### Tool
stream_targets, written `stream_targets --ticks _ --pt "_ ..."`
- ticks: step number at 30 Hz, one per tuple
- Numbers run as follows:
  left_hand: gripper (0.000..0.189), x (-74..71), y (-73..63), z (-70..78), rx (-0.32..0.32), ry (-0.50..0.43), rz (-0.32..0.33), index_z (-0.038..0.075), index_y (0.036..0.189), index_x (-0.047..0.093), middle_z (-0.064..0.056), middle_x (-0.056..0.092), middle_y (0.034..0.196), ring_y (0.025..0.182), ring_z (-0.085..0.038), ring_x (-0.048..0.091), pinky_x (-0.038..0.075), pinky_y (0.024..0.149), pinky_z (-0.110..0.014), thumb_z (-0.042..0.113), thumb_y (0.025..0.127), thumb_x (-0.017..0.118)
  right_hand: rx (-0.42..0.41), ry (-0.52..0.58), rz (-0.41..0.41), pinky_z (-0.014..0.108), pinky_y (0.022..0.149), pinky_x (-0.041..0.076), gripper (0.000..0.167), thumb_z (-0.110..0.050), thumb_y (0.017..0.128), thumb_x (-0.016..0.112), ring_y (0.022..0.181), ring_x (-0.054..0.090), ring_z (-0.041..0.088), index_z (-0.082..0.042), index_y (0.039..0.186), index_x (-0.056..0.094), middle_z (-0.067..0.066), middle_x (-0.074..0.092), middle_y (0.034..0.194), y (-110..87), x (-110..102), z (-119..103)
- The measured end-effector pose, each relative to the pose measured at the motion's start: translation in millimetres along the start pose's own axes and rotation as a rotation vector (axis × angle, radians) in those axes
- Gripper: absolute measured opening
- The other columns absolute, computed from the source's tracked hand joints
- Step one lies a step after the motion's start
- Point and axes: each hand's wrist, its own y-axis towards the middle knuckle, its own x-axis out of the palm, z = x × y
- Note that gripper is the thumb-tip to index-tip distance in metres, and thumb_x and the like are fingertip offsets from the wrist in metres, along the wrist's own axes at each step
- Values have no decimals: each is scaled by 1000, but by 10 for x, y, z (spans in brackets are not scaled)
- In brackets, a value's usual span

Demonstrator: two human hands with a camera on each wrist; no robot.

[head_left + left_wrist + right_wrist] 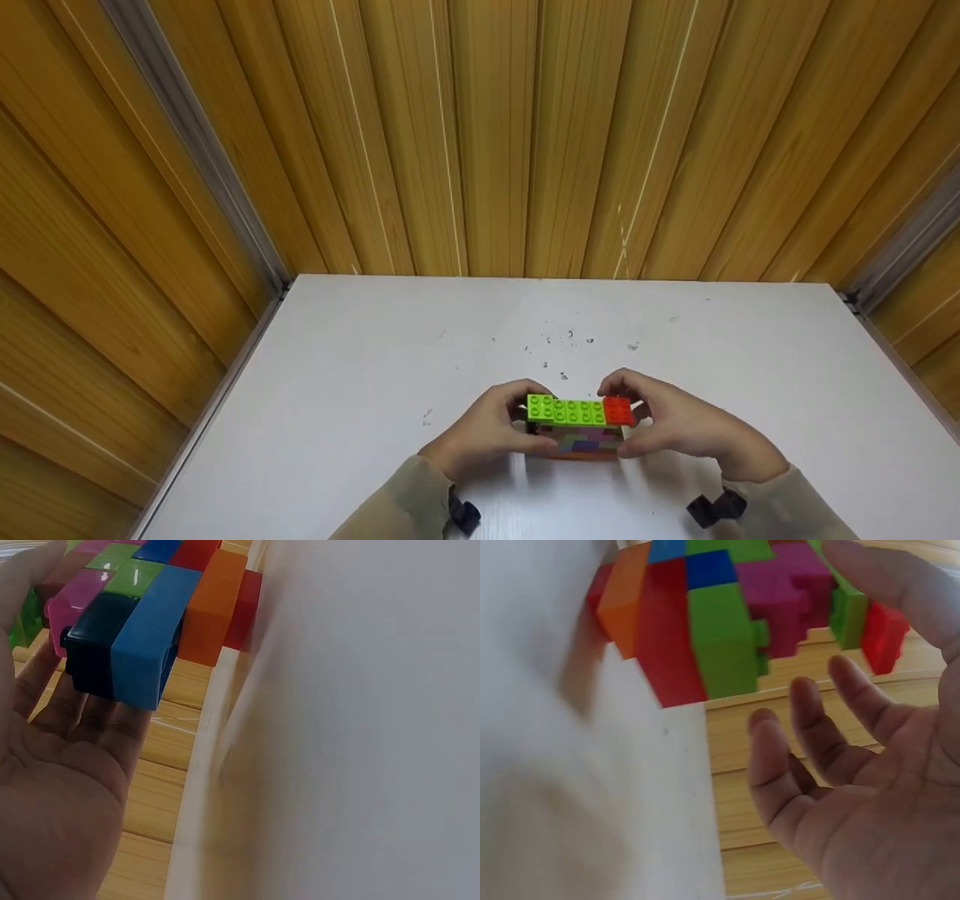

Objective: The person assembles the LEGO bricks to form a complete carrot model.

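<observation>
A wall of many-coloured toy building blocks stands on the white table, its top row lime green with a red block at the right end. My left hand grips the left end, thumb across the near face and fingers behind. In the left wrist view, those fingers lie behind dark and blue blocks. Around the right end curves my right hand, its thumb by the near face. The right wrist view shows its fingers loosely bent and apart from the green end block; whether the thumb touches is unclear.
The white table carries scattered dark marks behind the wall. Wood-patterned panels rise at the back and sides, with metal posts in the corners. A black strap piece shows at the left wrist and another at the right.
</observation>
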Motion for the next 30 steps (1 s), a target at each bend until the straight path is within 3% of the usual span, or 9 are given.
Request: stream_targets --ticks 4,8,11,16,23,30 --pt "55 -98 -17 -36 -37 63 -53 28 134 74 11 77 130 121 -10 72 55 115 -32 12 87 96 60 53 -69 23 105 55 67 -3 81 93 126 68 28 -6 139 60 15 73 137 43 21 117" --pt "57 -180 -40 -75 -65 139 -76 31 134 75 15 77 130 123 -6 69 49 123 -34 12 85 96 77 116 -71 18 106 55 59 1 82 94 127 73 24 -3 133 63 17 77 137 81 35 205" --pt "56 -228 -52 -97 -69 149 -93 27 132 76 13 77 128 119 -6 71 53 118 -31 6 83 93 86 147 -68 18 106 56 57 1 82 94 126 74 21 -2 131 64 17 78 137 95 29 239" --pt "48 -261 -55 -107 -72 46 -129 16 124 76 3 77 123 112 -12 78 64 104 -30 -6 83 86 86 193 -87 23 104 59 62 5 80 91 127 73 21 1 135 61 17 77 138 97 7 277" --pt "40 -269 -54 -94 -95 28 -72 14 120 76 0 77 120 109 -18 80 66 98 -29 -6 86 86 97 243 -61 26 106 61 56 4 83 89 132 76 25 3 134 66 19 78 141 101 -16 328" --pt "39 -286 -18 -110 -84 -29 12 10 126 76 -5 78 124 116 -22 80 65 103 -30 -4 90 84 84 256 14 25 105 62 67 5 86 85 126 77 21 9 149 63 20 78 140 125 -44 380"
